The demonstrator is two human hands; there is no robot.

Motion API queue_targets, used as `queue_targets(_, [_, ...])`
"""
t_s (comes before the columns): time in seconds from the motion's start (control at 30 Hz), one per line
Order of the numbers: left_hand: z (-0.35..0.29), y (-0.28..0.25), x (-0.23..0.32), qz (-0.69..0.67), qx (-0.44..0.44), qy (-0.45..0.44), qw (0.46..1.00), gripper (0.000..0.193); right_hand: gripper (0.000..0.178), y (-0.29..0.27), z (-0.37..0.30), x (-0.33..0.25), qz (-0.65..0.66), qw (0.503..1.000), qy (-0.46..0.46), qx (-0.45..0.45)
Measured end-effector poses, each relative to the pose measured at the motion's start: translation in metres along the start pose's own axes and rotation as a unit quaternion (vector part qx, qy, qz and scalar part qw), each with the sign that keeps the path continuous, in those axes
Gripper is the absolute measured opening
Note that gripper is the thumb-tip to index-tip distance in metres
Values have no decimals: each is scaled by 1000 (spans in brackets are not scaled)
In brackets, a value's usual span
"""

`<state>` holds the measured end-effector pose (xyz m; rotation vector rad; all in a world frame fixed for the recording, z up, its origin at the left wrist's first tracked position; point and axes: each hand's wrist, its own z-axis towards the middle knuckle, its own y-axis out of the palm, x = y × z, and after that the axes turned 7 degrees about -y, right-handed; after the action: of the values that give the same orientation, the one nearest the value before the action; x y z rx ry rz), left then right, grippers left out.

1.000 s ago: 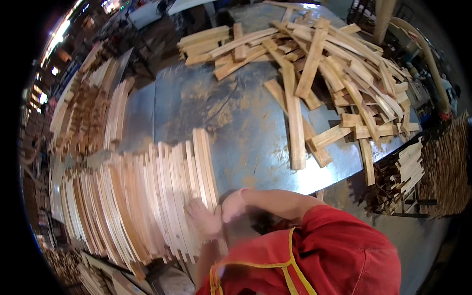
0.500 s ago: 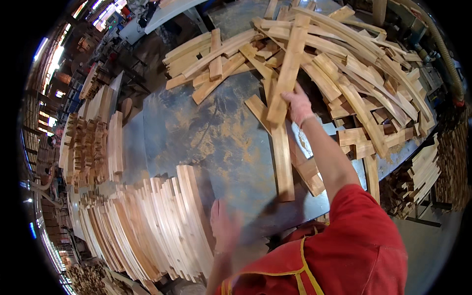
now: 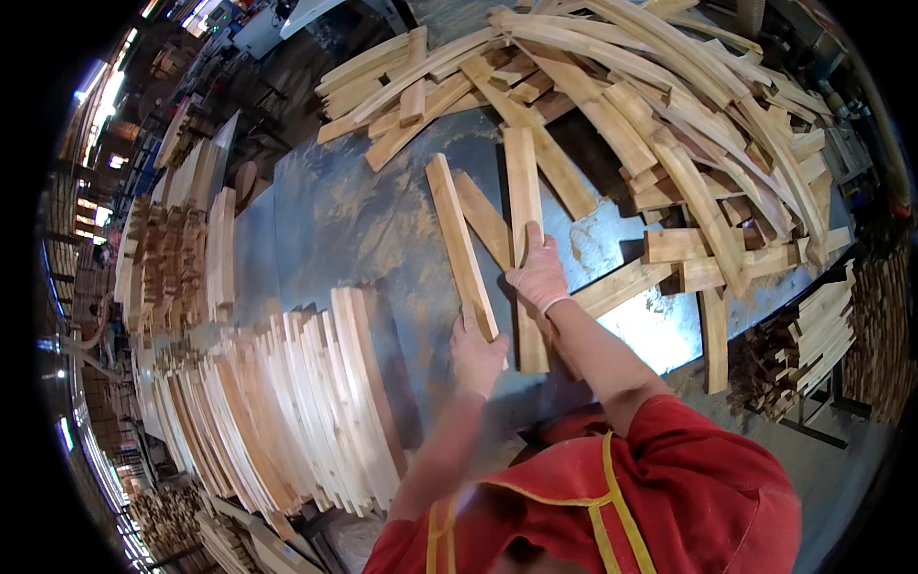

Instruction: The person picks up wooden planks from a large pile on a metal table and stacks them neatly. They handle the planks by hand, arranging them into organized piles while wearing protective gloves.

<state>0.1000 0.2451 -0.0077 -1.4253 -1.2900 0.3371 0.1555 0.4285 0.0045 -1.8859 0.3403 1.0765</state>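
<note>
My left hand point(image 3: 477, 356) is closed around the near end of a narrow wooden slat point(image 3: 459, 239), which points away from me and tilts a little to the left. Just right of it, my right hand point(image 3: 539, 274) grips a second wooden board point(image 3: 522, 187) along its right side, fingers partly hidden from view. Between these two, a third board point(image 3: 483, 218) lies slantwise on the metal tabletop point(image 3: 373, 220), partly covered by the board at my right hand.
A loose heap of curved and straight wooden pieces point(image 3: 688, 163) covers the far right of the table. At the left stands a row of upright, closely packed slats point(image 3: 316, 411), with more stacked wood point(image 3: 172, 268) beyond. Sawdust is scattered over the metal top.
My left hand has come from beside the slat row to the middle and now holds a slat. My right hand has drawn nearer and left, away from the heap; the board across the heap has gone.
</note>
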Motion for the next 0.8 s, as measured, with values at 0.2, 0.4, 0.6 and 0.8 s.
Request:
queue_targets(0.2, [-56, -51, -82, -714, -276, -116, 633, 79, 84, 71, -67, 76, 679, 685, 105, -242])
queue_targets(0.4, [-125, -25, -214, -748, -300, -197, 559, 71, 63, 126, -172, 42, 783, 365, 271, -425])
queue_targets(0.6, [-150, -56, -217, -444, -212, -78, 867, 59, 77, 120, -199, -14, -104, 892, -98, -429])
queue_targets(0.8, [-191, -115, -181, 183, 108, -26, 977, 72, 73, 156, -260, -62, -28, 898, -153, -410])
